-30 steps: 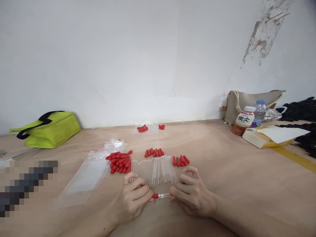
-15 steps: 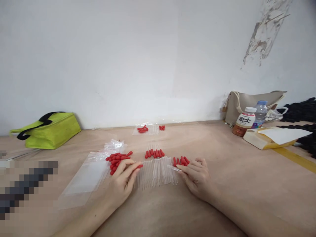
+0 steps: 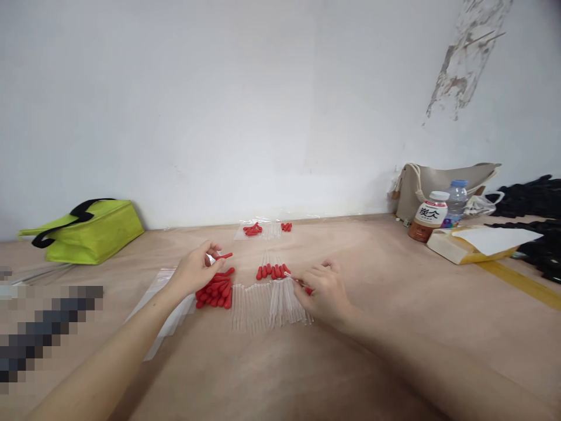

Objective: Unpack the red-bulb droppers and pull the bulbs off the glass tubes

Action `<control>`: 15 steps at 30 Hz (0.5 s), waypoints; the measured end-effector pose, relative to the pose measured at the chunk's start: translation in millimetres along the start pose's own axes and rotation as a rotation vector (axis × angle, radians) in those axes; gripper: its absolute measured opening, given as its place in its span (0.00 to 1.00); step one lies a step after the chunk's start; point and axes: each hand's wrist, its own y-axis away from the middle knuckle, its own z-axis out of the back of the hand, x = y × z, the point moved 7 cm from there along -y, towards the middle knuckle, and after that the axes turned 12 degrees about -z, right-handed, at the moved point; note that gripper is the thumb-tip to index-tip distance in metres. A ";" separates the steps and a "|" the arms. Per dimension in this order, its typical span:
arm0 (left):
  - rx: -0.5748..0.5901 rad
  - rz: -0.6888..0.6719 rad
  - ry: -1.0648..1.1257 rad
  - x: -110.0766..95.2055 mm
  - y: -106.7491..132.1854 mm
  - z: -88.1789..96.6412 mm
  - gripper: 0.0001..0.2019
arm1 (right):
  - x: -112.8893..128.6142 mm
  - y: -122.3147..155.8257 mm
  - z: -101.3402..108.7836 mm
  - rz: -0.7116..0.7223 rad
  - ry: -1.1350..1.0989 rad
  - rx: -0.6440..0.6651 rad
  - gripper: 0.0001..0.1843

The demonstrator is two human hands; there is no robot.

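Note:
My left hand (image 3: 195, 270) is raised a little above a pile of red rubber bulbs (image 3: 214, 290) and pinches one red bulb (image 3: 224, 256) between its fingertips. My right hand (image 3: 322, 289) rests over the small red bulb group to the right and pinches a thin clear glass tube (image 3: 293, 278) that points up and left. Between the hands a row of clear glass tubes (image 3: 267, 301) lies on the tan table (image 3: 377, 327). Behind the row lies a set of assembled droppers with red bulbs (image 3: 274, 270).
Clear zip bags (image 3: 162, 298) lie left of the bulb pile. A lime green bag (image 3: 85, 229) sits far left by the wall. More bulbs and tubes (image 3: 263, 228) lie near the wall. At the right stand a drink bottle (image 3: 426, 216), a water bottle (image 3: 456, 200), a beige bag (image 3: 442, 181) and a yellow packet (image 3: 477, 242).
Both hands have moved away from me. The left hand lifted off the table with a red bulb, and the right hand moved left with a glass tube to the row's far end.

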 end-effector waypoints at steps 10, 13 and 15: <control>0.047 0.039 -0.104 26.0 -4.0 -8.7 0.13 | 13.1 15.6 -32.4 0.054 0.157 0.134 0.06; 0.079 0.037 -0.081 24.0 -2.3 -11.8 0.15 | 11.2 19.7 -34.4 -0.003 0.085 0.226 0.04; 0.125 0.020 -0.041 19.0 -1.0 -15.8 0.14 | 9.4 21.8 -35.7 -0.047 0.034 0.283 0.07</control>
